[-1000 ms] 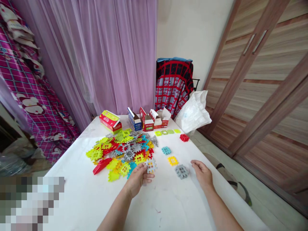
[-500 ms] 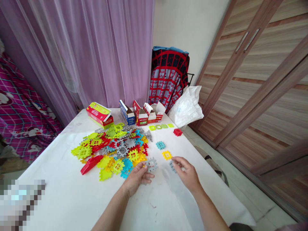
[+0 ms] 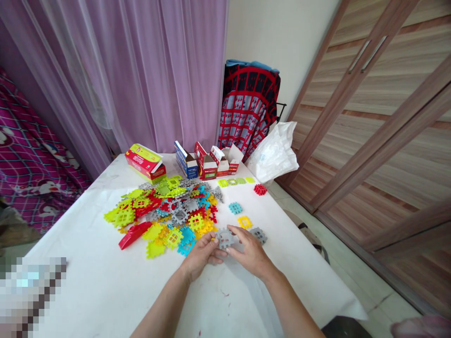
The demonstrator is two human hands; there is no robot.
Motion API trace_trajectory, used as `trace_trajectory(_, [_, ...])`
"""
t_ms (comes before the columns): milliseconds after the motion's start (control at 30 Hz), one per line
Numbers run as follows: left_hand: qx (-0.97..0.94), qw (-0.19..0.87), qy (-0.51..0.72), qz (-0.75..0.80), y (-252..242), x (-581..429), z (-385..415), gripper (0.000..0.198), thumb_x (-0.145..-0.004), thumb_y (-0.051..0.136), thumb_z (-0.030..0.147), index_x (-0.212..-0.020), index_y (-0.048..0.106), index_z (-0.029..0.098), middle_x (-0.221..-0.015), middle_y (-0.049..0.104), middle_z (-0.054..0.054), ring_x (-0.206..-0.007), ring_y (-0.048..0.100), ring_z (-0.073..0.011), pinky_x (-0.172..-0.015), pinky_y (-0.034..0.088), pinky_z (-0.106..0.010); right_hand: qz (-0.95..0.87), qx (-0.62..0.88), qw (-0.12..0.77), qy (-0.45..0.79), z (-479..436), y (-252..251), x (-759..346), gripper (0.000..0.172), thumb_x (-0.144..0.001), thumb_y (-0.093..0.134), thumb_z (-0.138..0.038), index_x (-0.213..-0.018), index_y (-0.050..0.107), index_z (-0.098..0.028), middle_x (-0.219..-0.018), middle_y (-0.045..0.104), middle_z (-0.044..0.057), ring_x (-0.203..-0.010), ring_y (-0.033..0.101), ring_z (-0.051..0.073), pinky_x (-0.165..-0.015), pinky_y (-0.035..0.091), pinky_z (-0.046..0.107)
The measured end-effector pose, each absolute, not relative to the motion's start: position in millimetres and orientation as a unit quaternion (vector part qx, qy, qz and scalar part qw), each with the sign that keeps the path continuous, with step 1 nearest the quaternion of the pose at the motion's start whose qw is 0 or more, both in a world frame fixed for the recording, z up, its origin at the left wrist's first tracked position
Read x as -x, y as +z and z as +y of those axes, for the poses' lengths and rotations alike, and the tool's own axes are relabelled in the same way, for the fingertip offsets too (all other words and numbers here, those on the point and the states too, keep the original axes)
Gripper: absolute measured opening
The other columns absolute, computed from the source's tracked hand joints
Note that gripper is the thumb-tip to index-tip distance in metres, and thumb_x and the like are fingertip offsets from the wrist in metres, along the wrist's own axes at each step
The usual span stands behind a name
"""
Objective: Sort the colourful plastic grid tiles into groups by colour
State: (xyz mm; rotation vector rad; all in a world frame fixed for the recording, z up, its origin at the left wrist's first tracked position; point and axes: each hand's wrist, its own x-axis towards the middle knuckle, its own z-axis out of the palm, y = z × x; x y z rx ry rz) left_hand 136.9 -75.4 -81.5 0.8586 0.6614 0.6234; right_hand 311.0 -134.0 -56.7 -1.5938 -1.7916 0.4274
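Observation:
A grey square interlocking toy tile (image 3: 224, 239) with notched edges and a window-like middle is held just above the white table. My left hand (image 3: 201, 256) pinches its left side. My right hand (image 3: 252, 251) has its index finger and thumb around the tile's right side, closed on it. Another grey tile (image 3: 260, 235) lies on the table behind my right hand and is partly hidden by it. Beyond it are a yellow tile (image 3: 244, 222) and a blue tile (image 3: 235, 208). A big heap of mixed coloured tiles (image 3: 179, 216) spreads to the left.
A red piece (image 3: 134, 235) lies at the heap's near edge. Behind stand a red-and-green box (image 3: 146, 164) and several opened boxes (image 3: 206, 168). A row of lime tiles (image 3: 231, 181), a red tile (image 3: 260, 189) and a white plastic bag (image 3: 273, 155) are at the table's far right.
My right hand has let go of the other grey tile, leaving it on the table, and has moved left to the tile in my left hand. My left hand has hardly moved.

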Motion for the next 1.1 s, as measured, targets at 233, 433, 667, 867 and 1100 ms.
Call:
trace_trajectory(233, [-0.427, 0.8, 0.29, 0.305, -82.2, -136.5, -76.9, 0.048, -0.065, 0.078, 0.052, -0.094, 0.057, 0.02, -0.089, 0.072, -0.003, -0.069, 0.071, -0.0147, -0.055, 0.053, -0.021, -0.667, 0.644, 0.308, 0.213, -140.8, -49.3, -307.5, 0.061, -0.074, 0.062, -0.018, -0.132, 0.048, -0.022, -0.12, 0.063, 0.008, -0.1, 0.061, 0.021, -0.09, 0.048, 0.039])
trace_trajectory(433, [-0.445, 0.78, 0.307, 0.315, -79.5, -138.1, -78.0, 0.048, -0.066, 0.075, 0.057, -0.094, 0.063, 0.019, -0.09, 0.072, -0.004, -0.071, 0.068, -0.0147, -0.055, 0.053, -0.021, -0.657, 0.66, 0.303, 0.204, -141.8, -45.6, -306.5, 0.05, -0.072, 0.068, -0.023, -0.119, 0.051, -0.022, -0.108, 0.065, 0.004, -0.092, 0.062, 0.019, -0.081, 0.048, 0.033])
trace_trajectory(667, [-0.455, 0.766, 0.32, 0.323, -77.3, -136.1, -77.6, 0.04, -0.065, 0.079, 0.049, -0.088, 0.066, 0.02, -0.076, 0.068, 0.0, -0.072, 0.065, -0.0143, -0.058, 0.051, -0.021, -0.612, 0.708, 0.317, 0.157, -137.9, -49.1, -302.6, 0.041, -0.07, 0.07, -0.027, -0.107, 0.052, -0.022, -0.093, 0.065, 0.002, -0.075, 0.062, 0.018, -0.07, 0.048, 0.031])
trace_trajectory(867, [-0.467, 0.758, 0.322, 0.324, -77.6, -136.3, -77.6, 0.038, -0.062, 0.081, 0.049, -0.08, 0.066, 0.019, -0.07, 0.068, 0.0, -0.065, 0.062, -0.013, -0.059, 0.049, -0.022, -0.657, 0.687, 0.298, 0.085, -139.5, -48.9, -296.8, 0.049, -0.073, 0.066, -0.023, -0.12, 0.052, -0.023, -0.109, 0.063, 0.007, -0.091, 0.062, 0.022, -0.081, 0.049, 0.035])
trace_trajectory(1100, [-0.474, 0.755, 0.303, 0.337, -75.9, -135.5, -78.3, 0.044, -0.063, 0.08, 0.05, -0.094, 0.068, 0.021, -0.093, 0.073, -0.005, -0.077, 0.066, -0.0165, -0.066, 0.051, -0.025, -0.661, 0.703, 0.25, 0.077, -142.0, -35.5, -334.3, 0.052, -0.073, 0.065, -0.024, -0.124, 0.055, -0.021, -0.107, 0.066, 0.007, -0.084, 0.064, 0.02, -0.079, 0.049, 0.032])
